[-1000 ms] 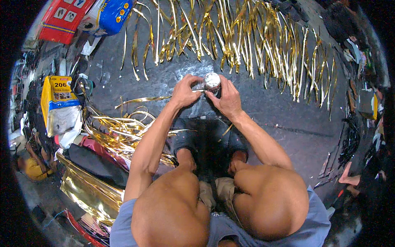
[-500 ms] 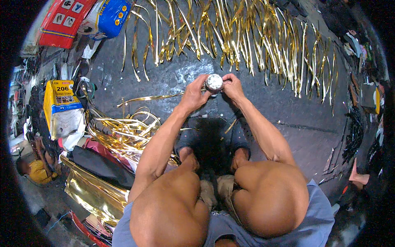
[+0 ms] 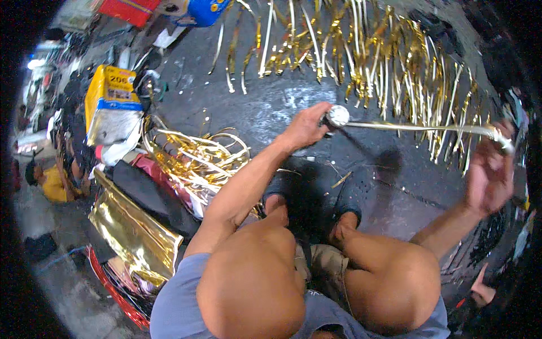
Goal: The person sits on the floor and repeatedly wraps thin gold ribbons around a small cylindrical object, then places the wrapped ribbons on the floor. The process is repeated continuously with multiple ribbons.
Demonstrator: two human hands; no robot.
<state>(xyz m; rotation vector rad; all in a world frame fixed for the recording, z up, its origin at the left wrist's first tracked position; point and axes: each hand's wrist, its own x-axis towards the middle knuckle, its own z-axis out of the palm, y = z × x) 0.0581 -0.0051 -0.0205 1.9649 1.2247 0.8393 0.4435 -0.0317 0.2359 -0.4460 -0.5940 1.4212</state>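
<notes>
My left hand (image 3: 307, 127) is closed around a short dark-sided cylinder with a mottled whitish round top (image 3: 338, 115); what kind of thing it is I cannot make out. From beside that top, a narrow shiny gold strip (image 3: 418, 126) runs taut to the right. Its far end is pinched in my right hand (image 3: 490, 175), raised at the right side and somewhat blurred by motion. Many gold strips (image 3: 389, 73) lie spread in a fringe across the floor ahead. A tangled heap of gold strips (image 3: 197, 158) is at my left.
A yellow and blue box (image 3: 114, 104) stands to the left. Nearer are a folded gold sheet (image 3: 132, 229) and a black cloth-like piece (image 3: 149, 198). Red (image 3: 130, 10) and blue (image 3: 197, 11) packages lie far left. Another person in yellow (image 3: 55, 183) sits at the left edge.
My right hand has moved from beside the cylinder far out to the right, drawing the gold strip straight. My left hand stays on the cylinder. The whole view has shifted and tilted.
</notes>
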